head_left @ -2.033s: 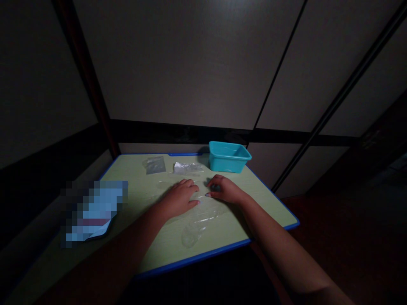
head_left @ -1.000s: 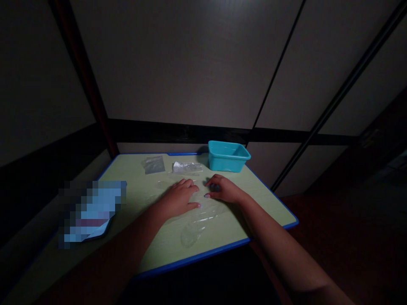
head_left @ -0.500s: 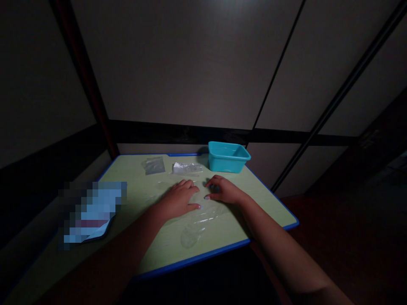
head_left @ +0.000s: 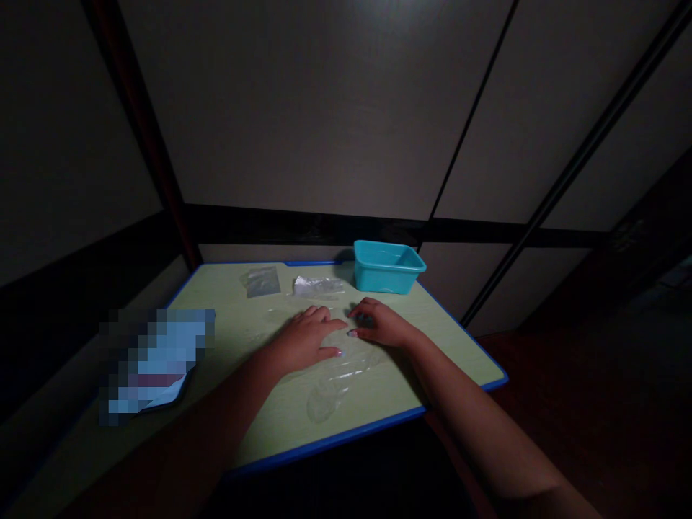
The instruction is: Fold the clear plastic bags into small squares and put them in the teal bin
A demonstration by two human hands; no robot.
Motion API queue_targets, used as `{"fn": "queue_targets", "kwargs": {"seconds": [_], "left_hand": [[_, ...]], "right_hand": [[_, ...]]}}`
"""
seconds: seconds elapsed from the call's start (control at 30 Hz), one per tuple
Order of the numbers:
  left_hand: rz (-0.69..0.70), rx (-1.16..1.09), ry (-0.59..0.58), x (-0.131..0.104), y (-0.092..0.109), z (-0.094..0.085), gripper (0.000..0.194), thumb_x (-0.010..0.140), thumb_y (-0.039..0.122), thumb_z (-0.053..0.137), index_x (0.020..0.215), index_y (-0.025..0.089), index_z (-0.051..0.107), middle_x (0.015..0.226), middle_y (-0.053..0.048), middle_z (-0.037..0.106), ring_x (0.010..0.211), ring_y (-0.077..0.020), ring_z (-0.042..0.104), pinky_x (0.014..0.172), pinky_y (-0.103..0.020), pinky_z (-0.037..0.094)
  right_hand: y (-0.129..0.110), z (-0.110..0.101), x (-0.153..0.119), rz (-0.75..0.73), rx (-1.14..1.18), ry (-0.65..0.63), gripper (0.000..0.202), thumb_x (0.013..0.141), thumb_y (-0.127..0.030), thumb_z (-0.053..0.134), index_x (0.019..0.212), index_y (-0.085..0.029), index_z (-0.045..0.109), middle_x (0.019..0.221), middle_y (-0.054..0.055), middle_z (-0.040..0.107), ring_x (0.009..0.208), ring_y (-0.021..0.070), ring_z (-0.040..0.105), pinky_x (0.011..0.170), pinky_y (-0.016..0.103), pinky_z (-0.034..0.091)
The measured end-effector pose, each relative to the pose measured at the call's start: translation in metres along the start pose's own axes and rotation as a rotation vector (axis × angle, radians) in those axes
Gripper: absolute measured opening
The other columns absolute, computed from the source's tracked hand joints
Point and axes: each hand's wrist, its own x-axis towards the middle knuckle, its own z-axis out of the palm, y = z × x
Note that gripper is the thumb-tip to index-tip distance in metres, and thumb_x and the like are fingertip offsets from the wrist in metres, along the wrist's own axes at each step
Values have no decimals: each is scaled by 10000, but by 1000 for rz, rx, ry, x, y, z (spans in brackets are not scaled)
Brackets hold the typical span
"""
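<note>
A thin clear plastic piece [head_left: 338,386], with rounded ends like a disposable glove, lies spread on the pale green tabletop [head_left: 459,353]. My left hand [head_left: 308,339] rests palm down on its left side, thumb and index finger apart and pointing right. Facing it, my right hand [head_left: 381,323] touches down at the plastic's upper right, fingers curved and thumb apart from them. Only a small gap separates the two hands' fingertips. Neither hand has anything visible between its fingers. Parts of the plastic are hidden beneath both hands.
Behind my right hand stands a turquoise plastic basket [head_left: 386,280]. A crumpled clear packet [head_left: 318,286] and a flat greyish clear bag [head_left: 263,282] lie toward the back. At the left is a blurred-out device [head_left: 173,357]. Blue edging [head_left: 335,440] rims the table; cabinet panels rise behind.
My left index finger has stretched rightward, closer to the right hand's fingertips. My right hand, the plastic and the other items have stayed in place.
</note>
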Motion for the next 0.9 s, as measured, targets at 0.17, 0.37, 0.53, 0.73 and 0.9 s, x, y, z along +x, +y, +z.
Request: {"fn": "queue_targets", "kwargs": {"seconds": [0.17,0.37,0.53,0.73,0.9], "left_hand": [[16,-14,-16,-1,1,-1,378,769,416,603,1138,364,536,1014,-12,485,1009,-212,427,827,-297,350],[20,-7,-18,-1,0,-1,371,775,411,596,1140,369,541,1020,-11,485,1010,-215,422,828,-298,347],[34,0,-19,-1,1,-2,359,778,416,594,1130,368,548,1000,-14,483,995,-212,430,809,-291,355],[35,8,-14,0,0,-1,365,769,418,606,1127,372,551,1010,-16,481,994,-215,434,814,-303,359],[16,2,-22,-1,2,-2,381,765,419,606,1136,354,546,1019,-20,491,999,-219,436,821,-309,361]], "right_hand": [[-2,-1,0,9,-14,-5,324,699,-267,675,994,-149,611,898,63,524,775,153,499,716,268,397],[-5,-3,0,4,-5,-9,323,699,-253,674,995,-143,608,906,66,524,773,153,501,717,268,398],[-5,-3,0,5,-2,-6,320,697,-241,670,995,-147,606,902,63,526,775,154,501,722,274,399],[-4,-2,0,4,-8,-2,312,701,-242,664,992,-144,606,913,68,528,777,155,510,731,277,404],[-3,-1,0,7,-15,-2,320,705,-267,663,998,-150,608,914,68,532,780,159,515,733,280,408]]}}
